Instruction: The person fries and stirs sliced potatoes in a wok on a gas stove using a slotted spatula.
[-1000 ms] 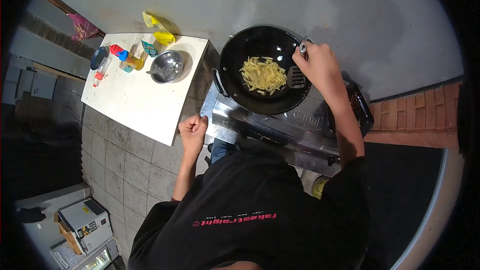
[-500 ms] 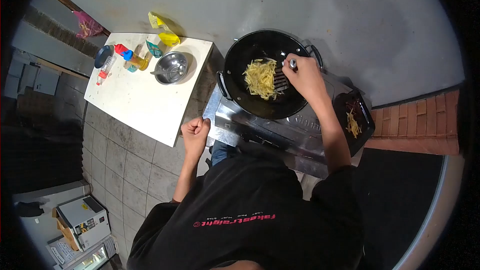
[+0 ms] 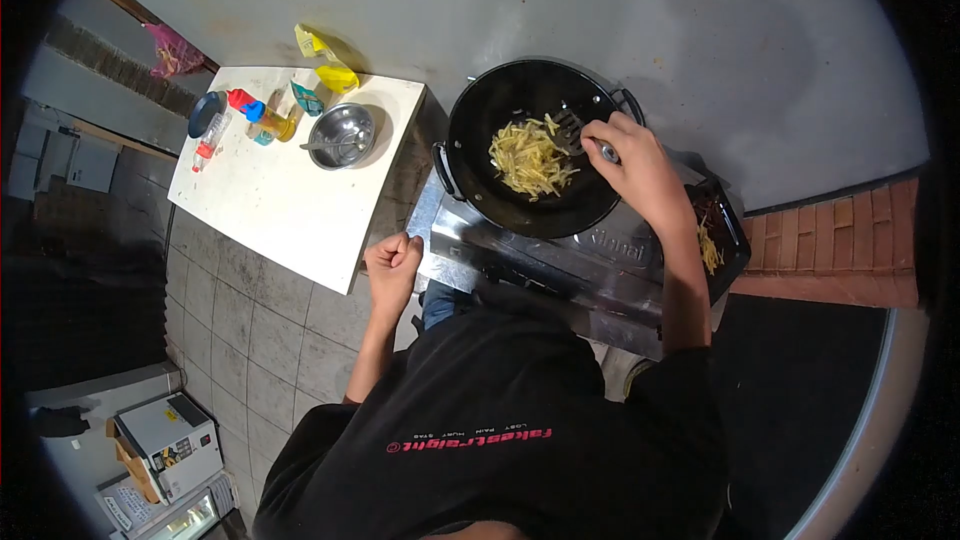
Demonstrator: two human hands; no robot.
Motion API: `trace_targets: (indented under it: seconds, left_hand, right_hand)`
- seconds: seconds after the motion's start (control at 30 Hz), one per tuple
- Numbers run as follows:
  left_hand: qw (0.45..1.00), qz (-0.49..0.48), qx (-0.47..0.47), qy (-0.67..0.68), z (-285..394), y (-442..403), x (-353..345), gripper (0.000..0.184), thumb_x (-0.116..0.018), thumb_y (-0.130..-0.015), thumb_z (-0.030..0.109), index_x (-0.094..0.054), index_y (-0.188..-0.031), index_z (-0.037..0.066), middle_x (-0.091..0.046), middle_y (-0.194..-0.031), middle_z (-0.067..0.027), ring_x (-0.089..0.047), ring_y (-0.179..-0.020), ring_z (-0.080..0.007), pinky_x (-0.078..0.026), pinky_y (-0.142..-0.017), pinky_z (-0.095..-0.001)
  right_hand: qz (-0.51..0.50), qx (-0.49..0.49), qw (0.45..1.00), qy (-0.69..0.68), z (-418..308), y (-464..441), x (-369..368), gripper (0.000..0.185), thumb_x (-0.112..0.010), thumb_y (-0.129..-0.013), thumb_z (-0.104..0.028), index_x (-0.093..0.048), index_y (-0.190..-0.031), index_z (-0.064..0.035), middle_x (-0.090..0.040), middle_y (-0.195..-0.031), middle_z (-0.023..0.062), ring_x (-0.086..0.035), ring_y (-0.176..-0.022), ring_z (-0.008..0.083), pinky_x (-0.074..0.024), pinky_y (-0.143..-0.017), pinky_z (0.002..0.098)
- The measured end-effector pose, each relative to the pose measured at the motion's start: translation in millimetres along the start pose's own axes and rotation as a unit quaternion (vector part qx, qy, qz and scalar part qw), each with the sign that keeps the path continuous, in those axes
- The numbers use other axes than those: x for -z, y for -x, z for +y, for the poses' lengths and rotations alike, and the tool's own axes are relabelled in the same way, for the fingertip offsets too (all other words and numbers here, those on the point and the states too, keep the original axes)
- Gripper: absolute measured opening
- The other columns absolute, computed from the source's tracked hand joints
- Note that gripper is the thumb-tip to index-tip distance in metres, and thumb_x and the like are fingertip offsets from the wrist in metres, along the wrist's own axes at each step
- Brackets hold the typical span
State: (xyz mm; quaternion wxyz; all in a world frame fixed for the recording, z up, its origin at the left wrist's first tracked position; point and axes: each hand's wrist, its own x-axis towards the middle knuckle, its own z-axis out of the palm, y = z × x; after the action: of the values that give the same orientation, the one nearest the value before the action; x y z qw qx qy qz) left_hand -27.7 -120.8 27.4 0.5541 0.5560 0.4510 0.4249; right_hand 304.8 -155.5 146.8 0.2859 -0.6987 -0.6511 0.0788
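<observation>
My right hand [image 3: 632,162] grips the handle of a slotted spatula [image 3: 569,130] over the right side of a black wok [image 3: 510,218]. Its slotted head is at the upper right edge of a heap of pale yellow strips [image 3: 530,157] in the wok. The wok stands on a steel Rinnai stove [image 3: 540,265]. My left hand [image 3: 393,262] is a closed fist with nothing visible in it, held below the wok's left handle, near the table's edge.
On the white table [image 3: 290,215] are a metal bowl [image 3: 343,136] with a spoon, squeeze bottles [image 3: 268,120], a dark round dish [image 3: 206,114] and a yellow packet [image 3: 332,65]. A black tray [image 3: 733,240] with more strips lies right of the stove, beside brickwork.
The spatula first swept left into the strips, then came back right and up, leaving the heap more spread out. My left hand has hardly moved.
</observation>
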Motion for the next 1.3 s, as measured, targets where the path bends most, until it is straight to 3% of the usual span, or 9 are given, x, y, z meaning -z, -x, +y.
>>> trace_targets:
  seconds: [0.07, 0.13, 0.17, 0.2, 0.27, 0.4, 0.77, 0.9, 1.3]
  left_hand:
    - [1.0, 0.002, -0.005, -0.003, -0.3, -0.9, 1.0, 0.048, -0.06, -0.089, -0.001, -0.025, -0.059, 0.011, -0.029, -0.056, 0.0076, -0.025, -0.056, -0.002, -0.02, -0.05, -0.0247]
    - [1.0, 0.004, -0.01, -0.007, -0.6, -0.7, 1.0, 0.048, -0.06, -0.089, -0.001, -0.025, -0.059, 0.011, -0.029, -0.056, 0.0076, -0.025, -0.057, -0.002, -0.02, -0.05, -0.0246]
    - [1.0, 0.005, -0.012, -0.008, -0.5, -0.7, 0.9, 0.048, -0.061, -0.089, -0.001, -0.025, -0.059, 0.011, -0.029, -0.056, 0.0076, -0.025, -0.057, -0.002, -0.02, -0.05, -0.0246]
    - [1.0, 0.006, -0.014, -0.01, -0.2, -0.7, 0.9, 0.048, -0.061, -0.089, -0.001, -0.025, -0.059, 0.011, -0.029, -0.056, 0.0076, -0.025, -0.057, -0.002, -0.02, -0.05, -0.0245]
    - [1.0, 0.007, -0.015, -0.007, 1.4, -0.6, 0.3, 0.048, -0.061, -0.089, -0.001, -0.025, -0.059, 0.011, -0.029, -0.057, 0.0076, -0.025, -0.057, -0.002, -0.02, -0.05, -0.0244]
    - [1.0, 0.01, -0.014, -0.005, 1.3, -1.0, 2.6, 0.048, -0.061, -0.089, 0.0, -0.025, -0.059, 0.011, -0.029, -0.057, 0.0078, -0.025, -0.057, -0.0019, -0.02, -0.05, -0.0244]
    - [1.0, -0.004, -0.005, 0.004, 4.6, -2.5, -3.6, 0.047, -0.061, -0.089, 0.0, -0.026, -0.059, 0.011, -0.03, -0.057, 0.0083, -0.025, -0.057, -0.0016, -0.02, -0.05, -0.0244]
    - [1.0, -0.008, -0.015, -0.001, 4.6, -4.3, -4.4, 0.048, -0.061, -0.09, 0.0, -0.026, -0.059, 0.011, -0.03, -0.057, 0.008, -0.025, -0.057, -0.0016, -0.02, -0.05, -0.0246]
    - [1.0, 0.003, -0.003, -0.009, 3.9, -1.7, -3.3, 0.048, -0.061, -0.089, -0.001, -0.025, -0.059, 0.011, -0.029, -0.057, 0.0078, -0.025, -0.057, -0.002, -0.02, -0.051, -0.0245]
  right_hand:
    - [-0.012, 0.006, 1.0, -0.003, 10.1, -1.3, 1.4, 0.013, -0.063, -0.09, -0.015, -0.064, -0.094, -0.0021, -0.059, -0.075, 0.0173, -0.062, -0.074, 0.0357, -0.0471, -0.066, 0.0449]
    - [0.04, -0.039, 0.992, -0.112, 32.6, -5.7, -7.3, 0.015, -0.064, -0.091, -0.016, -0.064, -0.097, -0.0016, -0.056, -0.07, 0.0152, -0.061, -0.064, 0.0245, -0.0459, -0.062, 0.0409]
    - [0.024, -0.133, 0.981, -0.141, 42.5, -6.5, -9.4, 0.018, -0.062, -0.094, -0.018, -0.067, -0.097, -0.0002, -0.055, -0.065, 0.0096, -0.057, -0.056, 0.013, -0.0455, -0.052, 0.0336]
    - [0.025, -0.132, 0.981, -0.141, 51.3, -6.3, -14.0, 0.018, -0.062, -0.094, -0.018, -0.067, -0.097, -0.0002, -0.055, -0.065, 0.0096, -0.057, -0.056, 0.013, -0.0455, -0.052, 0.0336]
    - [0.044, -0.218, 0.92, -0.322, 68.2, -6.0, -27.6, 0.024, -0.06, -0.097, -0.021, -0.068, -0.094, 0.0007, -0.055, -0.064, 0.0039, -0.054, -0.05, 0.0084, -0.0435, -0.043, 0.0266]
    - [0.086, -0.24, 0.902, -0.348, 91.4, 7.5, -55.3, 0.026, -0.06, -0.098, -0.024, -0.069, -0.095, -0.0001, -0.056, -0.064, 0.0032, -0.054, -0.048, 0.0086, -0.0429, -0.039, 0.0245]
    - [0.118, -0.313, 0.874, -0.352, 90.1, 35.6, -60.1, 0.026, -0.059, -0.096, -0.022, -0.061, -0.08, -0.0026, -0.055, -0.056, 0.0027, -0.05, -0.04, 0.0083, -0.0352, -0.033, 0.0246]
    - [0.061, -0.306, 0.897, -0.315, 65.2, 37.4, -53.6, 0.031, -0.059, -0.096, -0.024, -0.055, -0.072, -0.0056, -0.055, -0.054, 0.0022, -0.051, -0.04, 0.008, -0.0342, -0.033, 0.0242]
    - [0.077, -0.34, 0.893, -0.284, 34.6, 36.1, -24.2, 0.039, -0.061, -0.096, -0.031, -0.05, -0.067, -0.008, -0.05, -0.051, 0.0003, -0.045, -0.038, 0.0066, -0.0288, -0.034, 0.0248]
